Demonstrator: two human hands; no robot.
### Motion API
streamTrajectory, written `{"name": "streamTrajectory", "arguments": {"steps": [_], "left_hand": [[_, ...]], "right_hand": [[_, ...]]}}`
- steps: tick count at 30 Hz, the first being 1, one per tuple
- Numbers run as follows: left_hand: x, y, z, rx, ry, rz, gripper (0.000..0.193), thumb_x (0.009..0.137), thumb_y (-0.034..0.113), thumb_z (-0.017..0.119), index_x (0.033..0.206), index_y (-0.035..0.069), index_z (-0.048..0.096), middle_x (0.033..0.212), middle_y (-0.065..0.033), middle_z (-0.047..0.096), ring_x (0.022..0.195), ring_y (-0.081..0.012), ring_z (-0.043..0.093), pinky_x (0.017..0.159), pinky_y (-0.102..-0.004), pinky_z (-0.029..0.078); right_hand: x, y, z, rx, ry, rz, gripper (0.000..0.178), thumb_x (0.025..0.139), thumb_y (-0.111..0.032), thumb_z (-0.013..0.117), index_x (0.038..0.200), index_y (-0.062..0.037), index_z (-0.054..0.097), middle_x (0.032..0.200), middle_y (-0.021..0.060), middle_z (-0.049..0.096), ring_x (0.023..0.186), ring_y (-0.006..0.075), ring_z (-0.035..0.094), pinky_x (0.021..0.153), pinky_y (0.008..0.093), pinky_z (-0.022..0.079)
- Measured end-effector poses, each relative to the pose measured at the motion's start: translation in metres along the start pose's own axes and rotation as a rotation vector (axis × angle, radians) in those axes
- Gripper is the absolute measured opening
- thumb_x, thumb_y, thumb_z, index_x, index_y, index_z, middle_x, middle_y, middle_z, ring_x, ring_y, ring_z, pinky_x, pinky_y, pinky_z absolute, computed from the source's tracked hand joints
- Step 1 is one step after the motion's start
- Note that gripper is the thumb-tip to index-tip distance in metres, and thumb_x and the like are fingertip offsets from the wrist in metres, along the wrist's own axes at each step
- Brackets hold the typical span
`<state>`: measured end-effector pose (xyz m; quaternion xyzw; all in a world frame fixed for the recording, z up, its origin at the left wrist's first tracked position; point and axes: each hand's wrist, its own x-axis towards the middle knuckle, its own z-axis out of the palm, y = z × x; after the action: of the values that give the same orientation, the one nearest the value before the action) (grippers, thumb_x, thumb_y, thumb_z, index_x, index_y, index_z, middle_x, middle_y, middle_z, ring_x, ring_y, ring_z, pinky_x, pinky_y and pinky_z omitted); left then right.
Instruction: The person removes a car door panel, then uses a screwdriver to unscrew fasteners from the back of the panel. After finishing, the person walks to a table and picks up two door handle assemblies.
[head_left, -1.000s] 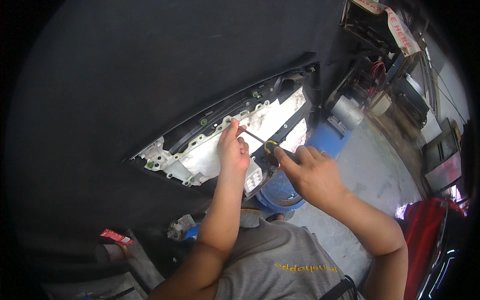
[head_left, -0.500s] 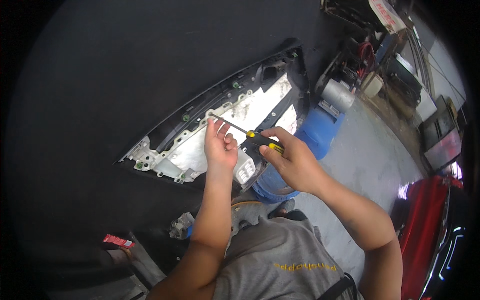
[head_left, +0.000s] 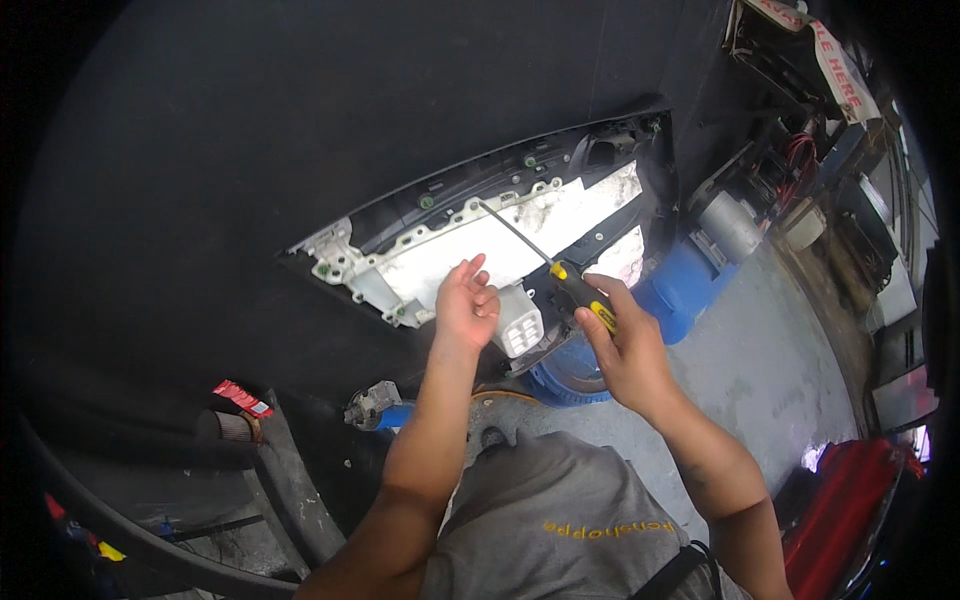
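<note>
My right hand [head_left: 630, 345] grips a screwdriver [head_left: 578, 288] by its black and yellow handle. The long shaft points up and left, its tip at a tab on the pale edge of a car door trim panel [head_left: 395, 215], whose back faces me. A shiny white sheet [head_left: 450, 255] covers much of the panel's middle. Below the screwdriver tip, my left hand [head_left: 468, 308] hovers in front of this sheet, fingers loosely curled and partly apart. Nothing shows in it, though part of the palm is hidden. A white ribbed block [head_left: 520, 325] sits on the panel beside the left hand.
Blue drums [head_left: 680, 290] stand under and right of the panel. A silver cylinder [head_left: 730, 228] is behind them. At lower left are a dark metal frame [head_left: 295, 480] and a red packet [head_left: 243, 398]. A shiny red car part [head_left: 845, 510] stands at lower right.
My left hand has drawn down from the screwdriver tip. The tip remains at the same edge tab. The whole scene has shifted right in the view as the head moved.
</note>
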<state>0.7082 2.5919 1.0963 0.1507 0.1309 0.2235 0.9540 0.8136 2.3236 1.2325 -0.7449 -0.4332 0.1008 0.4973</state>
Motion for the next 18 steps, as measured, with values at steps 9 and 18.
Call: {"name": "streamTrajectory", "arguments": {"steps": [9, 18], "left_hand": [[-0.035, -0.033, 0.087, -0.117, 0.052, 0.181, 0.067, 0.101, 0.048, 0.051, 0.141, -0.007, 0.044, 0.134, -0.0265, 0.052, 0.123, -0.0351, 0.054, 0.104, -0.0434, 0.048], [-0.024, -0.084, 0.057, -0.05, -0.072, -0.024, 0.055, 0.1, 0.048, 0.055, 0.128, 0.0, 0.053, 0.108, -0.0135, 0.059, 0.096, -0.0219, 0.06, 0.077, -0.0368, 0.052]], "right_hand": [[-0.048, 0.068, -0.022, 0.666, -0.059, 0.179, 0.039, 0.096, -0.007, 0.065, 0.131, -0.0031, 0.049, 0.108, 0.0046, 0.059, 0.093, 0.0127, 0.059, 0.082, 0.0275, 0.049], [0.003, 0.027, -0.024, 0.125, -0.007, -0.075, 0.013, 0.088, -0.009, 0.073, 0.098, -0.0012, 0.069, 0.105, 0.0135, 0.065, 0.087, 0.0231, 0.067, 0.075, 0.0346, 0.053]]}}
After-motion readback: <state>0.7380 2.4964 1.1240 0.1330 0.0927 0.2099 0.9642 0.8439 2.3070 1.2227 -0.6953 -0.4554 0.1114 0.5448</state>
